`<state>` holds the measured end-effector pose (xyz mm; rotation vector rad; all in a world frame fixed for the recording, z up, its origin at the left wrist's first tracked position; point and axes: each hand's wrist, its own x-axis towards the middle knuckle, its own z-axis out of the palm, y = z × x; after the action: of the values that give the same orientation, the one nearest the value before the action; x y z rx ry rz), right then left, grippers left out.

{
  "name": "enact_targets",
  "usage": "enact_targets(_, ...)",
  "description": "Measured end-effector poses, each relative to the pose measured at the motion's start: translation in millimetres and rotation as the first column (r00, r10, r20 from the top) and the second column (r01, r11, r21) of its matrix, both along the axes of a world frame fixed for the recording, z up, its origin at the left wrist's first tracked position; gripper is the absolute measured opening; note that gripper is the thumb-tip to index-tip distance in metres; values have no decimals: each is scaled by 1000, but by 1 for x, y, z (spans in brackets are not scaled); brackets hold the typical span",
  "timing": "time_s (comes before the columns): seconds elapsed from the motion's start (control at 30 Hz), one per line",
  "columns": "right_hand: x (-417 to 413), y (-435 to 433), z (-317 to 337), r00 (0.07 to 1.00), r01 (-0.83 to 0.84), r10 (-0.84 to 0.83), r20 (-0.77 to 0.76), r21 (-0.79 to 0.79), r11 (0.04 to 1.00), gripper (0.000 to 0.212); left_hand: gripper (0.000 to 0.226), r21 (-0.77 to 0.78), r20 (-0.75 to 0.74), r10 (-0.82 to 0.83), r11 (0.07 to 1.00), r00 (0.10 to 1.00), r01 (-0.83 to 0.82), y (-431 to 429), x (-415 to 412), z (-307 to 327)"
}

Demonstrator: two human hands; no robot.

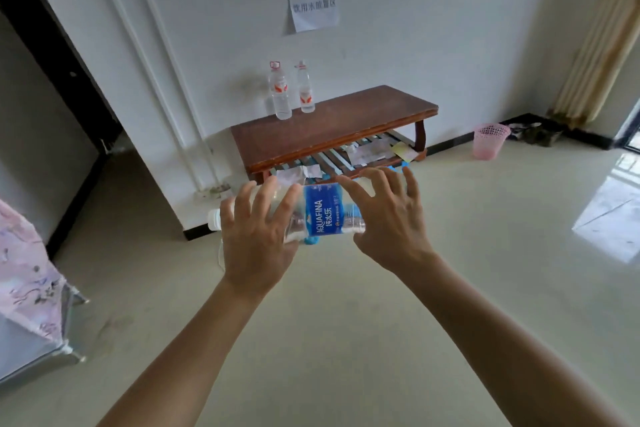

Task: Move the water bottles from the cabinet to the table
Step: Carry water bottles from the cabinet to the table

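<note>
Aquafina bottle, clear, blue label, white cap, lies sideways behind splayed, barely bent fingers: left hand pressing the cap end, right hand the base, label showing between both thumbs.

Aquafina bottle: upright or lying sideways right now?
Sideways. The Aquafina bottle lies horizontal, white cap pointing left past the left hand, base toward the right hand.

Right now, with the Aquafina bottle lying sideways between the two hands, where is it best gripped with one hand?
Probably round the labelled middle of the Aquafina bottle, from above, fingers across its width. It lies level, cap to the left, and the label band is its straight middle section; the left hand and right hand cover the ends.
</note>
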<state>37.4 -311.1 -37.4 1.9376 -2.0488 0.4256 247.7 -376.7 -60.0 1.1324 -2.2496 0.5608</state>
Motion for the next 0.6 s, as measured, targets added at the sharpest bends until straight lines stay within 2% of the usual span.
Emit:
enact_targets(0.3,-76,-182,8,999,-31,31,-43,-8,999,97,88,-4,-84,14,1000,996,-14,-170,-76,1)
enact_targets(0.6,-126,-416,-12,994,-67,70,-85,48,997,94,91,108,-98,31,994,995,-21,-400,-122,-28)
